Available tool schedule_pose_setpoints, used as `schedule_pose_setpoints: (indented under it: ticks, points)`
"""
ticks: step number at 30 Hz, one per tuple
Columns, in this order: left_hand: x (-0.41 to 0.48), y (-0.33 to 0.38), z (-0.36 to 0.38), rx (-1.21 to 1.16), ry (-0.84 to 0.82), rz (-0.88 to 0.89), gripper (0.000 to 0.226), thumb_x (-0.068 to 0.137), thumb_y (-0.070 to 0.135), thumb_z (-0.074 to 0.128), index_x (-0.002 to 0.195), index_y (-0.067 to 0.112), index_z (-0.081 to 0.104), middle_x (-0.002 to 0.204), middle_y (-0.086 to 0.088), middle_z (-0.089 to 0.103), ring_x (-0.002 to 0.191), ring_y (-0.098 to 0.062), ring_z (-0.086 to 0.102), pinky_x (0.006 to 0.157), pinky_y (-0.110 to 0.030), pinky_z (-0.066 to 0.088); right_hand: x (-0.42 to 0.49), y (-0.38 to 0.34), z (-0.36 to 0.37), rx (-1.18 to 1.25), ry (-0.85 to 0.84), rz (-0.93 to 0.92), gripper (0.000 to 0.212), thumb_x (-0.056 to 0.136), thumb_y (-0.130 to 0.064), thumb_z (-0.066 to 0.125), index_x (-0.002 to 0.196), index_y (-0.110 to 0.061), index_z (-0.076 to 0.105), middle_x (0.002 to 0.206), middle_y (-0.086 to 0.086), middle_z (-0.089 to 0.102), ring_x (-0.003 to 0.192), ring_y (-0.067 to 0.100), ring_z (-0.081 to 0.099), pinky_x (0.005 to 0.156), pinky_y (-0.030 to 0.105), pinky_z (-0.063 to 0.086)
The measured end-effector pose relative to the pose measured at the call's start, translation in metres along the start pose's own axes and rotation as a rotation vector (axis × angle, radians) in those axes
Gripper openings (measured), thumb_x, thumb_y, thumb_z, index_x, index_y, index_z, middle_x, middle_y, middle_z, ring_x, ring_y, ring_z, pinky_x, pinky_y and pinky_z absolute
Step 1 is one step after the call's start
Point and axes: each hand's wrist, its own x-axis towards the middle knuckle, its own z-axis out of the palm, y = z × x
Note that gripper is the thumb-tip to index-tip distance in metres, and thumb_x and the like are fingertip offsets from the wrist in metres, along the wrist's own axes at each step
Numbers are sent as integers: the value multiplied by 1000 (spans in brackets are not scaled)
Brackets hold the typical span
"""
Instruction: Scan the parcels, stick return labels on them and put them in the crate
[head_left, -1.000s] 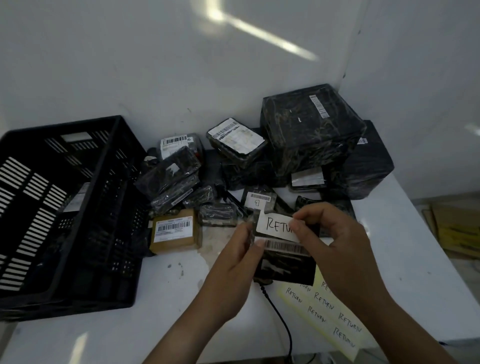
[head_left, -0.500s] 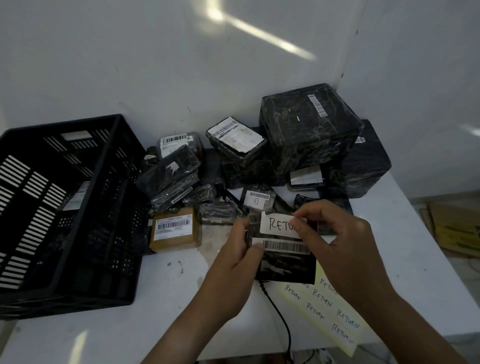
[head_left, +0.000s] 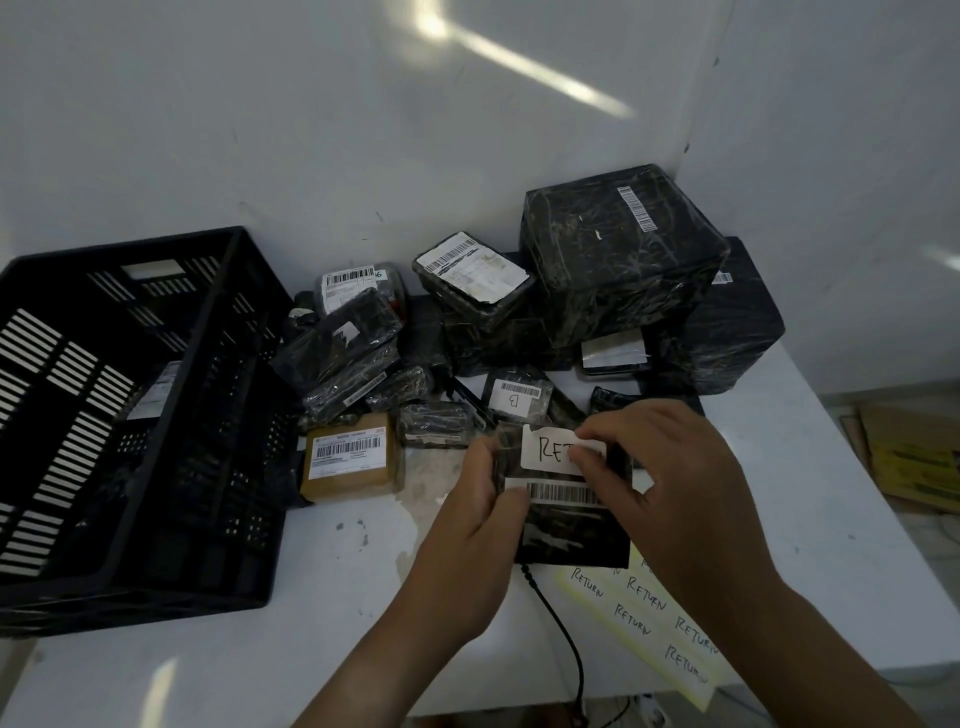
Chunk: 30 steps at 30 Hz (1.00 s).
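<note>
Handwritten return label (head_left: 546, 454) on black parcel (head_left: 571, 538)

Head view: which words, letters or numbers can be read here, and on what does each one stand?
"RET": handwritten on the white sticker on the held parcel; the right hand hides the rest.
"RETURN": handwritten several times on the yellow sheet.
"B": one handwritten letter, turned, on a small parcel's label.
Printed labels and barcodes, as on the brown box: too small to read.

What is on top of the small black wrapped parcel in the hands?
A white handwritten paper label, held by the right hand, above a barcode strip. The fingers cover the label's last letters; the left hand hides one edge of the small black wrapped parcel.
</note>
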Motion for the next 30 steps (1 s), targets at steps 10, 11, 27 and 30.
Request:
schedule_pose_setpoints:
  ticks: [10, 11, 27, 30]
  points:
    - [0, 7, 5, -198, 85, 20, 15, 104, 23, 45, 105, 21, 59, 93, 11, 71, 88, -2, 67, 71, -14, 51, 4, -9, 0, 303, -12, 323, 36, 85, -42, 74, 118, -33, 62, 113, -16, 54, 100, 7, 61, 80, 21, 54]
    - [0, 8, 5, -238, 93, 9, 17, 103, 30, 47, 106, 20, 60, 93, 11, 72, 88, -2, 68, 71, -13, 51, 5, -12, 0, 457, -35, 450, 42, 81, -41, 77, 119, -36, 59, 111, -17, 60, 98, 8, 65, 76, 23, 56]
    - [14, 2, 0, -63, 164, 60, 27, 104, 41, 42, 94, 20, 56, 77, 7, 66, 71, -2, 63, 65, -20, 53, 1, -30, 9, 813, -93, 637, 24, 86, -39, 61, 107, -28, 63, 92, -8, 71, 82, 12, 72, 66, 29, 61]
    - [14, 1, 1, -34, 193, 92, 28, 103, 43, 40, 92, 21, 53, 73, 12, 64, 67, -1, 60, 61, -22, 52, 1, -32, 12, 879, -85, 716, 24, 83, -34, 67, 102, -21, 63, 86, -4, 73, 78, 14, 74, 61, 25, 59]
